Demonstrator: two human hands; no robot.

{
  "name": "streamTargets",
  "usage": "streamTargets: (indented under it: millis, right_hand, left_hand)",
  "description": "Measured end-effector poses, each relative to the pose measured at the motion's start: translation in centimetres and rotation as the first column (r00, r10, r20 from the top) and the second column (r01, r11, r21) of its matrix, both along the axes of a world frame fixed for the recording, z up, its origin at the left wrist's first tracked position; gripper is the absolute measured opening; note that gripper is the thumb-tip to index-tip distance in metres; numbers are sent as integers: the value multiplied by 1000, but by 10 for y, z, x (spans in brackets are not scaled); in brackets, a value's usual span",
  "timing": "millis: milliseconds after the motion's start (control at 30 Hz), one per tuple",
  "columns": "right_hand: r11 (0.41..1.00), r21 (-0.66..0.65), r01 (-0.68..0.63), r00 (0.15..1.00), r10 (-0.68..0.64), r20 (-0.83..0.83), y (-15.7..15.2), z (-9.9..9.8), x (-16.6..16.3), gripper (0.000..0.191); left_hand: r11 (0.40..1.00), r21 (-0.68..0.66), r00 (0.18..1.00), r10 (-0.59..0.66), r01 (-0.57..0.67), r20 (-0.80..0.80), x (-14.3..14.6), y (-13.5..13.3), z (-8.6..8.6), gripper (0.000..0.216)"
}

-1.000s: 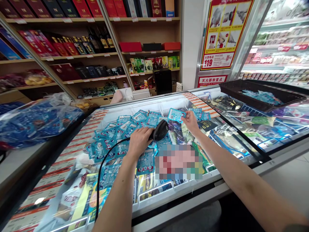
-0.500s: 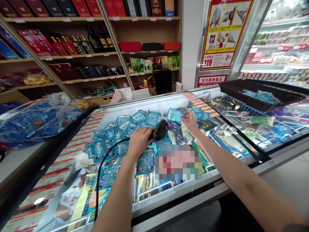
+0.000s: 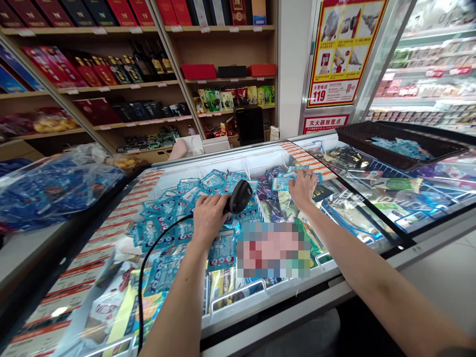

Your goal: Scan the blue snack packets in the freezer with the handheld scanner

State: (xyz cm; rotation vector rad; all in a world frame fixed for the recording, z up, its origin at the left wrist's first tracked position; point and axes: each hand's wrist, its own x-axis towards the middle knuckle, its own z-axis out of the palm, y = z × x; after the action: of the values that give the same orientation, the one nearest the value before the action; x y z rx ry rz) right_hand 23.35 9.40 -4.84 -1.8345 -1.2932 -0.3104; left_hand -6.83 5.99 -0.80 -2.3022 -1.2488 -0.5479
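Note:
My left hand (image 3: 210, 215) is wrapped around the handle of a black barcode scanner (image 3: 241, 197), whose head points to the right over the chest freezer's glass top. From the scanner a black cable (image 3: 163, 235) curves down to the left. My right hand (image 3: 303, 188) has its fingers closed on a flat blue packet (image 3: 280, 183), low over a few similar packets; the fingers partly cover it. Between the scanner and the freezer's left side lies a loose heap of blue packets (image 3: 178, 201), spread over the glass.
A clear bag of blue packets (image 3: 55, 188) lies at the left. On the freezer's right end sits a black tray (image 3: 394, 153) with more packets. Stocked shelves (image 3: 141, 84) stand behind. A person's arm (image 3: 179, 148) shows beyond the freezer. A blurred patch covers part of the front.
My right hand has lowered the blue packet from a raised, tilted position onto or close above the small group at the right. The scanner has shifted slightly left in my left hand.

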Motion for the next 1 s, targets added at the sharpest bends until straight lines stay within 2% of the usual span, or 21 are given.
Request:
streamTargets:
  millis: [33,100,200,267,367,667,767,833,867,933,1000]
  right_hand:
    - [1000,-5,-16,1000,16,19,-1,0,-1,37]
    - [990,-30,-134,987,137,87,-2,0,-5,37]
    - [926,-148,-347,909,371,190,-1,-3,-10,31]
    - [888,-229,-399,874,444,196,1,-7,-10,26]
    - [893,-253,-371,890,420,177,5,-11,-7,22]
    - [956,-177,-235,956,261,138,10,-17,5,18]
    - [940,-135,-312,933,330,141,9,-13,3,22]
    - [878,-133,-460,870,476,130,7,-8,-3,26]
    - [824,-146,-548,817,564,117,6,-5,-6,27]
    - [675,-192,-712,674,734,80,3,0,-14,30]
    - [538,-216,-815,544,838,36,-1,3,-21,30]
  left_hand:
    - [1000,4,1000,4,-4,8,0,0,0,32]
    - [1000,13,1000,13,-13,22,0,-1,0,32]
    - [999,24,999,27,-28,43,-1,-1,0,33]
    - [999,24,998,29,-30,56,-1,-1,0,34]
    - [999,19,997,32,-33,68,-2,-1,0,34]
    - [998,38,998,44,-46,41,-3,0,-1,33]
    - [999,31,998,39,-40,42,-4,0,-1,34]
    - [999,26,998,39,-40,41,-4,0,-1,34]
    - [999,25,998,41,-42,40,-4,0,-1,34]
    - [999,23,998,47,-48,41,-4,0,-1,34]
    - [998,25,997,56,-57,46,-3,-1,-1,33]
